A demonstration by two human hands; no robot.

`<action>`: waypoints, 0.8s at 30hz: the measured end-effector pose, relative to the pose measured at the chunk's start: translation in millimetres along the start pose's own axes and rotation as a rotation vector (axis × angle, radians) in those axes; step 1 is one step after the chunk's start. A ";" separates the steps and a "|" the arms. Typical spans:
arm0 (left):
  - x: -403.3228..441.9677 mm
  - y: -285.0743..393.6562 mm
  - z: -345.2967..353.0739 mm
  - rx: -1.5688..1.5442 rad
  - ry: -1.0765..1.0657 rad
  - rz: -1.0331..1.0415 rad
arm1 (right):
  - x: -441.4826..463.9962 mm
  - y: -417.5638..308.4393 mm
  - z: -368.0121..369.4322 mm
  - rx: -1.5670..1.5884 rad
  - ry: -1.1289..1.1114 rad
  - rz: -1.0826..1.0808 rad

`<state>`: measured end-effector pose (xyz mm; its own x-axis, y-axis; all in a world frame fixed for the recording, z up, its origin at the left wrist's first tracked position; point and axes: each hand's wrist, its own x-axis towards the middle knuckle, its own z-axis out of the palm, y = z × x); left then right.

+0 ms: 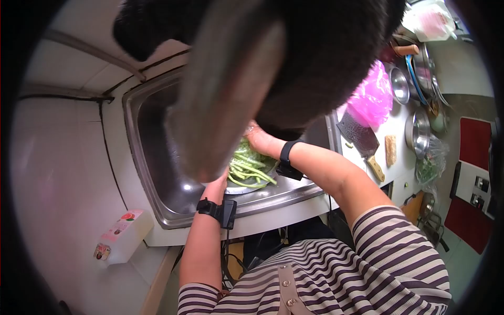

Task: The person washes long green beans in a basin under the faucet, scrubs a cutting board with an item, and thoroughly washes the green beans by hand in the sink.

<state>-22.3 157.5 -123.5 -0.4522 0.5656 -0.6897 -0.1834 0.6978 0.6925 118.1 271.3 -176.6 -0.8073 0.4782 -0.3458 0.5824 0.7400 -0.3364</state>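
Note:
Long green beans (pixel 249 167) lie wet in a round metal bowl (pixel 239 190) inside the steel sink. My right hand (pixel 255 139) reaches in at the beans' upper edge, against them, and its fingers are largely hidden. At the bowl's left side is my left hand (pixel 222 181), with only a strip of it showing beside a blurred grey bar (pixel 231 94). That bar and a large dark fuzzy shape (pixel 325 58) hang close to the camera and cover much of the sink. What either hand holds is not visible. Black straps with small boxes sit on both wrists.
The steel sink (pixel 144 157) has a raised rim. On the right counter lie a cleaver (pixel 359 137), a pink plastic bag (pixel 373 97), a brownish block (pixel 390 150) and metal bowls (pixel 418 133). A white plastic jug (pixel 123 236) stands at the lower left.

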 end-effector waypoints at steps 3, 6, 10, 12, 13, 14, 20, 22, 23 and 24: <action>8.2 -17.9 4.6 -0.398 0.031 -0.115 | -14.9 -43.4 -31.7 -0.053 -0.176 0.194; 5.0 -14.4 16.6 -0.203 -0.129 -0.030 | -22.6 -34.0 -17.3 -0.048 -0.185 -0.019; 2.6 -16.7 4.6 -0.135 -0.036 -0.062 | -22.4 -20.4 -28.1 0.017 -0.104 0.078; -1.2 -4.1 -0.2 -0.317 -0.056 -0.056 | -38.6 -37.1 -37.4 0.037 -0.193 0.062; 1.6 2.4 -3.6 -0.414 -0.057 -0.045 | -37.8 -37.6 -43.0 0.128 -0.274 0.028; 15.7 -6.1 -5.6 -0.466 0.013 -0.021 | -28.9 -23.5 -35.3 0.237 -0.288 -0.089; 54.0 2.6 -16.8 -0.683 0.061 0.083 | 35.0 46.1 -41.3 0.992 0.090 0.104; 47.6 24.7 -10.3 -0.709 -0.033 0.092 | 51.8 24.7 -37.7 1.156 0.093 0.164; 53.2 25.0 -2.7 -0.715 -0.043 0.079 | 58.3 11.7 -32.6 1.228 0.086 0.171; 60.5 23.8 1.7 -0.719 -0.055 0.064 | 67.3 -0.3 -20.1 1.290 0.069 0.169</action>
<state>-52.6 209.1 -149.1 -0.4402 0.6298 -0.6400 -0.6955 0.2116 0.6867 61.6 312.8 -182.1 -0.6965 0.5717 -0.4337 0.3166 -0.2977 -0.9007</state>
